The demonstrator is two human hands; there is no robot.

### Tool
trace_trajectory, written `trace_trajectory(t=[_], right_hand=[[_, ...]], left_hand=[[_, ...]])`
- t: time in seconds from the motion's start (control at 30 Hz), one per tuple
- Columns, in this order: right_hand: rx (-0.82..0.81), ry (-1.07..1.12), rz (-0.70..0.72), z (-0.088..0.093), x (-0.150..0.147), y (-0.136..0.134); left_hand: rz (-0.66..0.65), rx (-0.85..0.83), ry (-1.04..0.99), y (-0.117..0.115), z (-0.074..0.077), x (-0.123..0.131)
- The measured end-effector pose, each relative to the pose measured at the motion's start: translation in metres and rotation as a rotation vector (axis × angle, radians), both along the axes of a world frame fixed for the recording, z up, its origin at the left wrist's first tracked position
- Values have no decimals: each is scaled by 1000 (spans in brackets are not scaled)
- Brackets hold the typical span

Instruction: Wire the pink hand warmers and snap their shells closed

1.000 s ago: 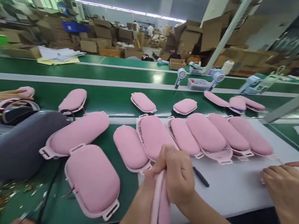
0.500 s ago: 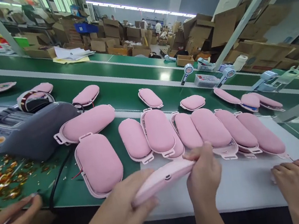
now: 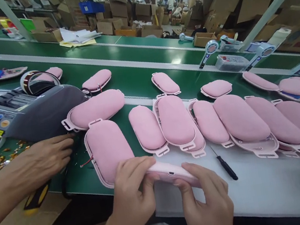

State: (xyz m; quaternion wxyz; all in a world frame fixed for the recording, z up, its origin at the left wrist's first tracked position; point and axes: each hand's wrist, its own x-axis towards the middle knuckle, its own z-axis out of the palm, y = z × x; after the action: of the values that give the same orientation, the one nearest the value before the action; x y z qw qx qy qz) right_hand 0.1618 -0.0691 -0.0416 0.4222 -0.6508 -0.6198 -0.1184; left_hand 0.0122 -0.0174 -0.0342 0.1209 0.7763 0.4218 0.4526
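A pink padded oval case (image 3: 166, 172) is held edge-on between my two hands, a small dark slot showing in its side. My left hand (image 3: 135, 190) pinches its left end, fingers on top and thumb near the lower edge. At the right end my right hand (image 3: 206, 190) grips it the same way. Just beyond lies a larger pink case (image 3: 111, 148) with a red wire at its left side. A black-handled screwdriver (image 3: 227, 168) rests on the white sheet (image 3: 252, 191) to the right of my hands.
Several pink cases (image 3: 175, 120) lie in an overlapping row. At the left stands a grey tape dispenser (image 3: 45, 109), with a co-worker's hand (image 3: 49, 155) beside it. Gold scraps (image 3: 1, 161) litter the green table. Light-blue handheld devices (image 3: 208, 53) and a clear parts box (image 3: 231, 62) sit farther back.
My right hand has shifted its grip on the case, and the case has turned. The screwdriver now shows on the sheet. The left co-worker's hand has reached forward; the right co-worker's hands have mostly left view.
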Motion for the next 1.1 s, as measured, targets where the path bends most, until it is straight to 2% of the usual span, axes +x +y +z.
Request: trace_trajectory(t=[0.07,0.2,0.43,0.63,0.7,0.77,0.83,0.9,0.93,1.0,1.07,1.1], right_hand=[[-9,22,-20,2,-2,4],[-17,9,-7,5,-2,6],[20,-89,171,-6,1,-3],[107,8,82,-9,-13,9],[100,29,73,-9,-14,9],[68,-9,125,-8,-9,3],[29,-107,203,-2,0,-4],[13,-184,273,15,9,0],[20,-186,280,29,12,8],[45,-105,247,67,14,43],[-15,60,140,108,12,98],[-92,161,126,126,12,130]], left_hand=[[46,25,-21,-1,-3,5],[51,12,2,-5,-4,10],[141,75,114,-23,-13,16],[190,134,-13,-15,-21,25],[194,132,-26,-14,-24,23],[164,139,-21,-17,-26,18],[110,175,6,-17,-19,11],[54,268,39,-7,2,7],[36,348,55,3,20,7],[38,574,73,34,72,11],[49,813,60,75,132,22],[118,741,37,97,159,28]])
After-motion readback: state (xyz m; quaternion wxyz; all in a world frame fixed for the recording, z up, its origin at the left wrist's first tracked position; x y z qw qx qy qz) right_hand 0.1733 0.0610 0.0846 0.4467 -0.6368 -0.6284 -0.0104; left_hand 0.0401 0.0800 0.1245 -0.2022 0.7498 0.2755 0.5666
